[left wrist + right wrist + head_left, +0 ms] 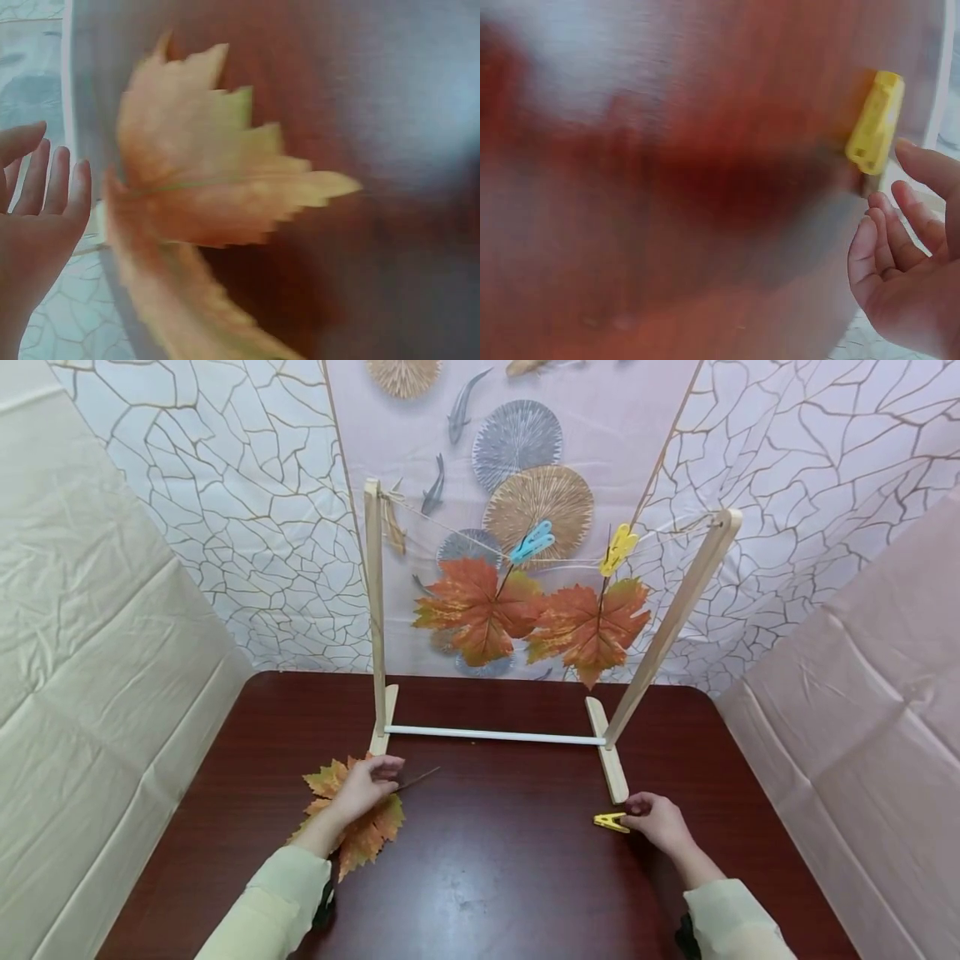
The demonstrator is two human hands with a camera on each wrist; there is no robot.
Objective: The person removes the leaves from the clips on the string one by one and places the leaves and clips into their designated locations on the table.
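Observation:
My left hand (362, 793) hovers over an orange-and-green maple leaf (378, 831) on the table, its fingers near the leaf's thin stem (420, 777). In the left wrist view those fingers (58, 180) are spread and relaxed, with nothing between them, beside the blurred leaf (187, 150). Over on the right side, my right hand (660, 823) is at a yellow clothespin (611, 822), fingertips right at its near end. The right wrist view shows the thumb (926, 166) apart from the loosely bent fingers, close beside the clothespin (875, 124).
Behind the hands stands a wooden frame with a left post (377, 610), right post (671, 627) and white crossbar (495, 735). From its string, a blue clothespin (532, 542) and a yellow clothespin (618, 550) hold two maple leaves. Patterned cloth walls (262, 468) surround the dark table (480, 877).

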